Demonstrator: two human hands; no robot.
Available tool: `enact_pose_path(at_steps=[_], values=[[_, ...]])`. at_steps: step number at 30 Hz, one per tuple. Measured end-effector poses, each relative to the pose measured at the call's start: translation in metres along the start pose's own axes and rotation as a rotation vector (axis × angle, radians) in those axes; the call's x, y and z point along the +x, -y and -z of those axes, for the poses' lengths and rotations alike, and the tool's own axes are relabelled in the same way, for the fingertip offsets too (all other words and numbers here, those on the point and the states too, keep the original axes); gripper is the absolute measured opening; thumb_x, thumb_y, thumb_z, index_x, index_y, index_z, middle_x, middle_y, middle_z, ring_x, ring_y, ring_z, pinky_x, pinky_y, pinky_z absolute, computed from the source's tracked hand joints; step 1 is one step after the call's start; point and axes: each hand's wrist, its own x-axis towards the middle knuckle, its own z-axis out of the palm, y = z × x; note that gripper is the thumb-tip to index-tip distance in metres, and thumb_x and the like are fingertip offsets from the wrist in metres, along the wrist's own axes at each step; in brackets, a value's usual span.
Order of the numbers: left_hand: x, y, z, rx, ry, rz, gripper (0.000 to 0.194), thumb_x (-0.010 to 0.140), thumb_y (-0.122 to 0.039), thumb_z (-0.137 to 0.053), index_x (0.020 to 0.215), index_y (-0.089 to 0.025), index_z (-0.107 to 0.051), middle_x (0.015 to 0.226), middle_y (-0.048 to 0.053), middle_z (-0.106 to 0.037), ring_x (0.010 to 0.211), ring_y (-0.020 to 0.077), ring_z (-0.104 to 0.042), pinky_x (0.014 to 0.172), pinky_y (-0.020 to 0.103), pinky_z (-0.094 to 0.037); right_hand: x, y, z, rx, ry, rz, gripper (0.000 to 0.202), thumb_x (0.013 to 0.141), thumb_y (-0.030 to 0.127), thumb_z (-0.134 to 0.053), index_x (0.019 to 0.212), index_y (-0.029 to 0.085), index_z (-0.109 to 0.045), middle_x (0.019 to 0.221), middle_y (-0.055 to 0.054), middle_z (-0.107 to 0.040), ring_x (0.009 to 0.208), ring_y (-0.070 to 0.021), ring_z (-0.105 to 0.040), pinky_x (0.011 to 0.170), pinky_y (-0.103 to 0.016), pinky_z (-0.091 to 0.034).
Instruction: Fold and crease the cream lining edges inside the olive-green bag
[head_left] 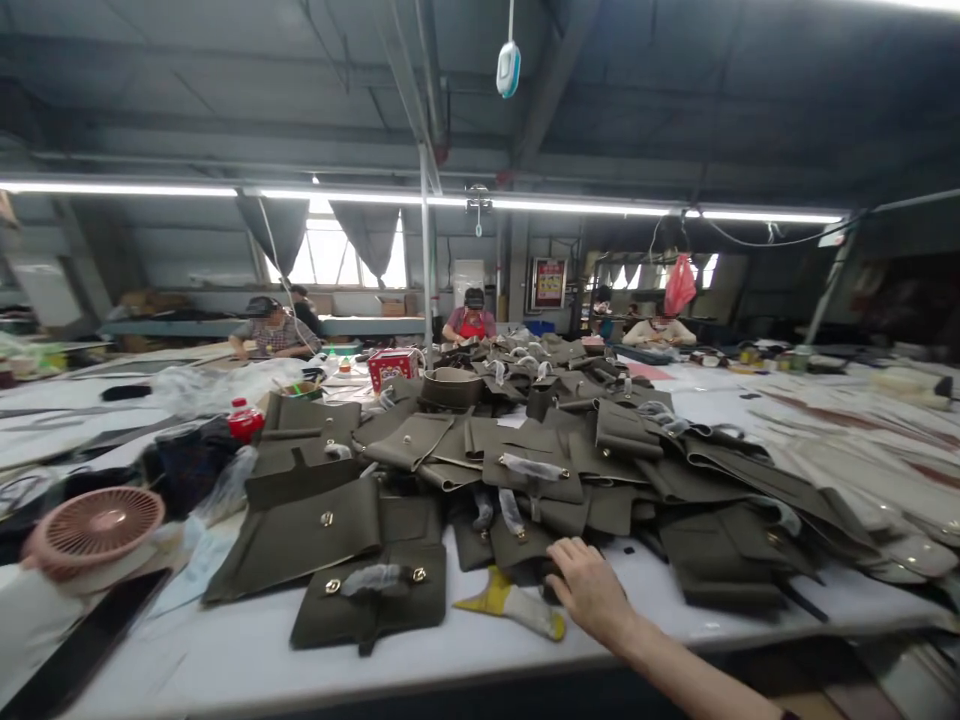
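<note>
The fan [100, 525] is pink, the bags [307, 537] dark olive, the bottle cap [238, 403] red, and the worktop [247, 668] white.

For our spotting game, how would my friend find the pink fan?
Find the big white table. Go to its near left side, left of the dark bags. The fan is round and pink, with slots like sun rays, unlike the dark bags.

To my left: pink fan [99, 527], dark phone [90, 632], red-capped bottle [244, 420]. Farther back: red box [393, 369]; red bag [680, 286], hanging.
</note>
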Motion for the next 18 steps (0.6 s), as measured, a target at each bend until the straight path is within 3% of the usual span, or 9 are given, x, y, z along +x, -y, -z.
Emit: enact_pose_path(at_steps=[3,7,10,13,16,18], values=[[0.006,0.017,-0.004,0.04,0.001,-0.004,0.041,0.091,-0.042,-0.059,0.125,-0.02,-0.058,0.13,0.011,-0.059,0.115,0.0269,-0.059,0.096,0.05,-0.051,0.033,0.016,-0.018,-0.107,0.038,0.056,0.025,0.085,0.014,-0.059,0.109,0.013,-0.065,0.112,-0.016,-0.066,0.107,-0.0327,-0.057,0.09,-0.043,-0.041],[-0.005,0.054,-0.01,0.257,0.041,-0.085,0.04,0.087,-0.043,-0.058,0.123,-0.025,-0.063,0.132,0.01,-0.063,0.125,0.0297,-0.056,0.102,0.048,-0.05,0.076,0.013,-0.019,-0.193,0.078,0.01,0.027,0.093,0.004,-0.043,0.106,0.011,-0.066,0.103,-0.014,-0.069,0.094,-0.0241,-0.064,0.081,-0.037,-0.048],[-0.022,0.088,-0.015,0.445,0.106,-0.155,0.04,0.085,-0.04,-0.057,0.122,-0.026,-0.065,0.133,0.009,-0.063,0.128,0.0301,-0.054,0.104,0.049,-0.049,0.103,-0.01,0.006,-0.23,0.072,-0.088,0.018,0.099,0.021,-0.05,0.108,0.013,-0.064,0.101,-0.007,-0.069,0.088,-0.0193,-0.066,0.081,-0.038,-0.053],[-0.037,0.114,-0.015,0.606,0.244,-0.171,0.039,0.085,-0.037,-0.054,0.12,-0.025,-0.067,0.136,0.009,-0.061,0.129,0.0309,-0.053,0.106,0.054,-0.046,0.126,-0.035,0.044,-0.251,0.045,-0.187,0.024,0.097,0.036,-0.055,0.104,0.015,-0.064,0.098,-0.005,-0.068,0.089,-0.019,-0.066,0.084,-0.04,-0.054],[-0.043,0.121,-0.012,0.718,0.381,-0.133,0.042,0.086,-0.033,-0.05,0.125,-0.023,-0.065,0.14,0.009,-0.056,0.133,0.0316,-0.049,0.109,0.06,-0.041,0.146,-0.05,0.081,-0.242,0.015,-0.218,0.029,0.098,0.04,-0.052,0.102,0.015,-0.065,0.1,-0.006,-0.069,0.093,-0.0198,-0.065,0.086,-0.041,-0.053],[-0.042,0.113,-0.011,0.744,0.404,-0.117,0.042,0.086,-0.032,-0.052,0.125,-0.022,-0.064,0.14,0.009,-0.056,0.134,0.0318,-0.048,0.11,0.061,-0.039,0.154,-0.052,0.102,-0.222,0.003,-0.201,0.031,0.098,0.042,-0.051,0.102,0.015,-0.066,0.103,-0.007,-0.069,0.097,-0.0203,-0.065,0.088,-0.041,-0.052]])
